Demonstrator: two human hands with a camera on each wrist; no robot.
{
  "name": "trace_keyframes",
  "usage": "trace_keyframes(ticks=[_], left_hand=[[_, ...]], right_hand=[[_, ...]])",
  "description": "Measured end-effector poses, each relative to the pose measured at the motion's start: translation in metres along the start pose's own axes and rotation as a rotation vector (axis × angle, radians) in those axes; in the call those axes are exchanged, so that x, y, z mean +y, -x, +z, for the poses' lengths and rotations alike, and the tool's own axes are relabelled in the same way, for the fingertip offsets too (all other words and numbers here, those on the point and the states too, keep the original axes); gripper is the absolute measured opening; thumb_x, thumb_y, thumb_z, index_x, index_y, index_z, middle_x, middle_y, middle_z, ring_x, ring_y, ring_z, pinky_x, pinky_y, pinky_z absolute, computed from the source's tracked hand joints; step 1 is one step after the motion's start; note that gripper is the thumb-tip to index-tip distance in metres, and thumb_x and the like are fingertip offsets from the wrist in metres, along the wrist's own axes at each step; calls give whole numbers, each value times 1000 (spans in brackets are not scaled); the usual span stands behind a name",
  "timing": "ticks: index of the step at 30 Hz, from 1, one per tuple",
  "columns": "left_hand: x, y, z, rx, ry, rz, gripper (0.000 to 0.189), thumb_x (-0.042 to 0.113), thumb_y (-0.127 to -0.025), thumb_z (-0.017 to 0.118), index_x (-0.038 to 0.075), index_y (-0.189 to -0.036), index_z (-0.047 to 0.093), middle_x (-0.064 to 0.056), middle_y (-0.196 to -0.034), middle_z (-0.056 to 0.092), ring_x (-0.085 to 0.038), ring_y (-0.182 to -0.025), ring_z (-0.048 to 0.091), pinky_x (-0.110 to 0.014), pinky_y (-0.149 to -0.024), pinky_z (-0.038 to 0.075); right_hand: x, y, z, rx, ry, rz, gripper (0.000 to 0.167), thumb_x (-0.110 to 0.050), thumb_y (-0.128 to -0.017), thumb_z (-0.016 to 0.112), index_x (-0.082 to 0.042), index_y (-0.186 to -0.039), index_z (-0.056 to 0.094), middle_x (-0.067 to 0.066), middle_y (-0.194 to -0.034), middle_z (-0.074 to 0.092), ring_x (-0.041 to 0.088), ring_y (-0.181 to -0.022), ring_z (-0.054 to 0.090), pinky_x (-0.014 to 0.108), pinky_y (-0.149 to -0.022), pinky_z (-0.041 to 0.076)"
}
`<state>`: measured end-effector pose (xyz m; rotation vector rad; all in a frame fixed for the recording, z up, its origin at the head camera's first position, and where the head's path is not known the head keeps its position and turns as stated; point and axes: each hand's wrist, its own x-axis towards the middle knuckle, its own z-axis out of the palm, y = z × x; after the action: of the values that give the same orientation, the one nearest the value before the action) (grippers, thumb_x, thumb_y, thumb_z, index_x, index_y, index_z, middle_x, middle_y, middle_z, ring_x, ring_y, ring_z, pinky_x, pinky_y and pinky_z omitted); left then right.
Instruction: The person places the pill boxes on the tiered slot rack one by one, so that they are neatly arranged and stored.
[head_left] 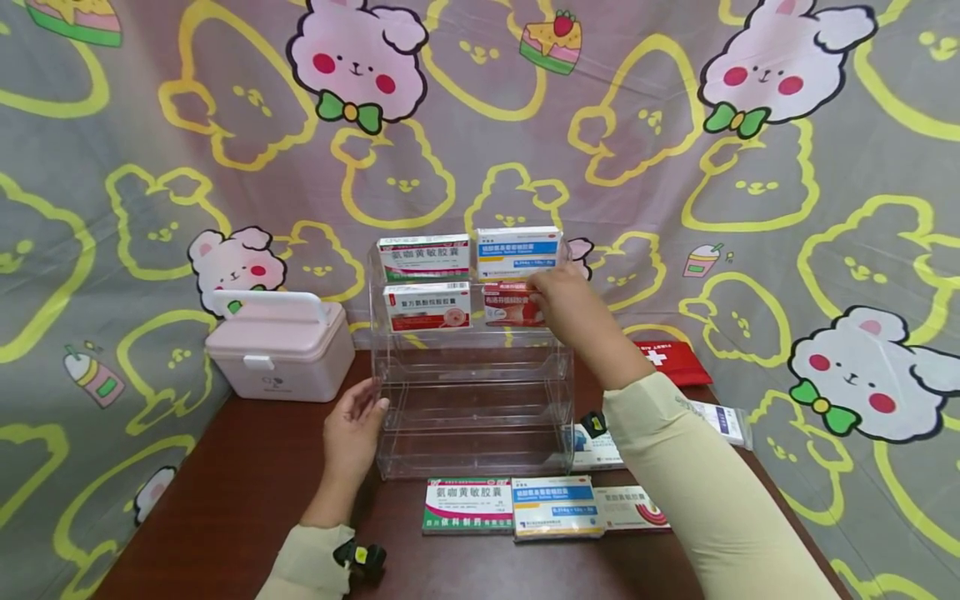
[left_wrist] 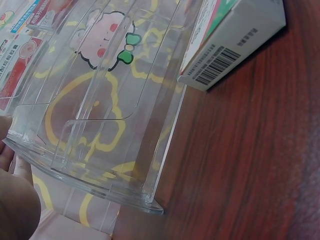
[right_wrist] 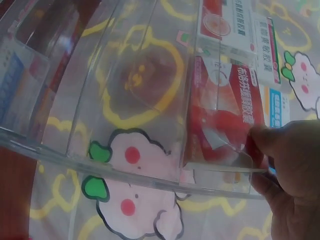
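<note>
Pale sleeve [head_left: 686,458] nearest, right hand [head_left: 566,307] pinching a red cardboard carton [head_left: 506,308] high on the clear plastic stand [head_left: 474,415], left hand [head_left: 352,433] gripping its edge; one nudge (careful!) could topple the blue-and-white box [head_left: 517,249] above.

Red box [head_left: 510,310] partly behind right hand [head_left: 567,302]

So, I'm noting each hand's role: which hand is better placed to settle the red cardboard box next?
Likely the right hand: it pinches the red cardboard box. The left hand is lower, holding the left side of the clear plastic rack.
</note>
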<state>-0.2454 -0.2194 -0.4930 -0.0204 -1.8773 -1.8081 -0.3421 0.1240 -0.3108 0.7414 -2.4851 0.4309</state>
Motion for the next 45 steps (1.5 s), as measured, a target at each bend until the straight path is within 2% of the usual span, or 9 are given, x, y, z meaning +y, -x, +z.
trace_keyframes(ticks=[13, 18, 22, 25, 27, 31, 35, 40, 45], left_hand=[[-1, 2, 0, -2, -22, 23, 40, -5, -100, 74, -10, -138, 66, -31, -142, 68, 8, -119, 64, -7, -107, 50], [-1, 7, 4, -5, -21, -3, 40, -4, -100, 75, -9, -139, 65, -30, -142, 68, 7, -119, 64, -8, -106, 51], [-2, 9, 6, 5, -22, -2, 40, -5, -100, 74, -9, -138, 66, -30, -141, 69, 5, -119, 66, -8, -106, 52], [-4, 7, 3, 14, -23, 22, 39, -6, -99, 74, -10, -137, 66, -33, -139, 69, 5, -118, 66, -9, -105, 52], [-4, 5, 1, 19, -24, 31, 39, -6, -99, 74, -10, -137, 66, -33, -139, 69, 5, -118, 66, -9, -106, 52], [-2, 1, -2, 25, -32, 38, 39, -5, -99, 75, -9, -138, 66, -32, -140, 68, 4, -119, 66, -9, -106, 52], [1, 0, -4, 21, -41, 28, 39, -4, -100, 75, -8, -138, 67, -31, -141, 69, 4, -120, 65, -8, -106, 52], [3, 0, -3, 2, -36, 4, 40, -4, -100, 74, -8, -139, 65, -29, -143, 68, 8, -119, 64, -7, -106, 51], [1, 0, -1, -7, -33, -4, 41, -3, -101, 73, -9, -141, 65, -29, -144, 68, 9, -119, 63, -7, -107, 50]], right_hand=[[-2, 11, -1, 30, 139, -62, 16, -14, -109, 65, -5, -120, 72, 15, -117, 78, 37, -120, 64, 50, -109, 57], [9, 41, -12, 136, -29, -90, 37, -9, -101, 76, -2, -137, 70, 18, -131, 74, 40, -125, 63, 55, -115, 52], [31, 85, -19, 198, -170, -34, 39, -9, -93, 86, -3, -129, 74, 14, -115, 78, 32, -105, 70, 50, -96, 61], [52, 121, -17, 113, -257, 73, 36, -16, -91, 90, -8, -124, 76, 7, -106, 79, 23, -94, 72, 39, -82, 64], [66, 143, -12, -6, -317, 151, 38, -21, -91, 91, -11, -125, 77, 5, -109, 80, 23, -98, 72, 38, -86, 65], [91, 178, 1, -275, -381, 313, 56, -29, -88, 93, -14, -138, 71, 11, -132, 76, 34, -119, 68, 53, -98, 66], [115, 199, 23, -456, -371, 361, 78, -32, -83, 96, -15, -151, 63, 16, -149, 66, 44, -136, 60, 62, -107, 60], [134, 215, 47, -586, -367, 396, 95, -37, -76, 100, -18, -159, 56, 22, -158, 55, 47, -142, 51, 65, -109, 58], [142, 221, 57, -617, -360, 407, 98, -37, -75, 101, -20, -160, 55, 21, -156, 55, 44, -140, 52, 68, -110, 56]])
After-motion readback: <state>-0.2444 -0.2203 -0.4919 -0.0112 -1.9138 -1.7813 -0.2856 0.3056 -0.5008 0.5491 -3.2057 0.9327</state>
